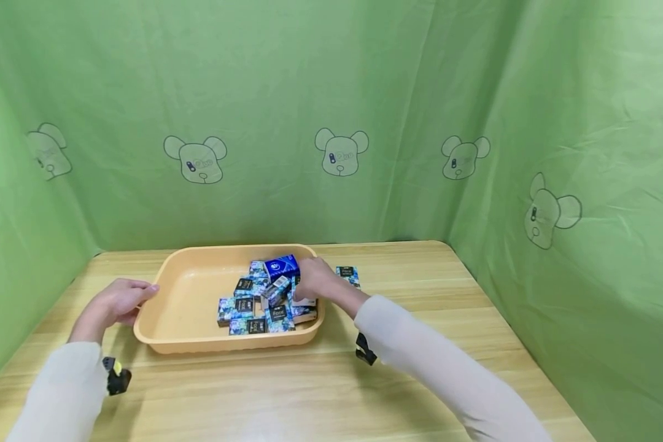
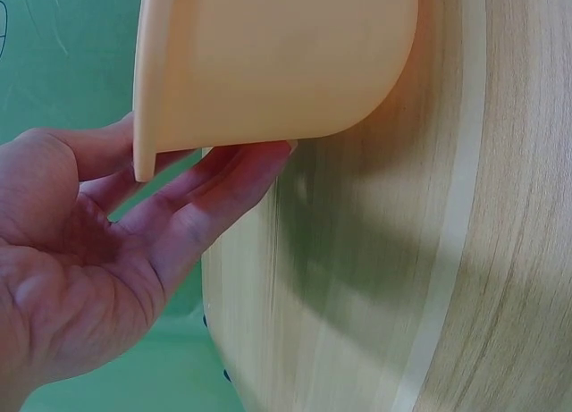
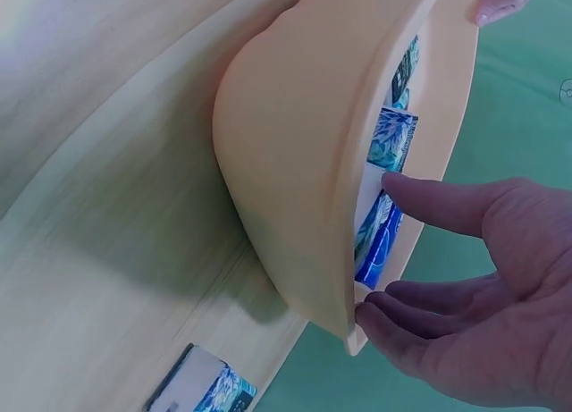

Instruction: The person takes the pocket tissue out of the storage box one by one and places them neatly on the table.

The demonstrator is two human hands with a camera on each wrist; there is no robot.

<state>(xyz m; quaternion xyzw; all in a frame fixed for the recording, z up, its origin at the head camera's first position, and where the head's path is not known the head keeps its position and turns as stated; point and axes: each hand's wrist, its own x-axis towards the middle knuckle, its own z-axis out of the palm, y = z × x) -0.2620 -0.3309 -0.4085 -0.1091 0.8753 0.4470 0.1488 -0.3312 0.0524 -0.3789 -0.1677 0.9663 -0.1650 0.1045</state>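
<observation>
1. Pinches tray [image 1: 193, 294] by left rim with left grip [image 1: 123, 299].
2. Spreads right grip [image 1: 316, 278] over packs [image 1: 278, 290] heaped at tray's right end, touching one; can't confirm whether clamped.
3. Note loose pack [image 1: 348, 275] on tabletop [image 1: 436, 288], right of tray.
4. Judge packs light, stiff, crushable: take by opposite edges.
5. Expect slight tray flex; support both ends.
</observation>
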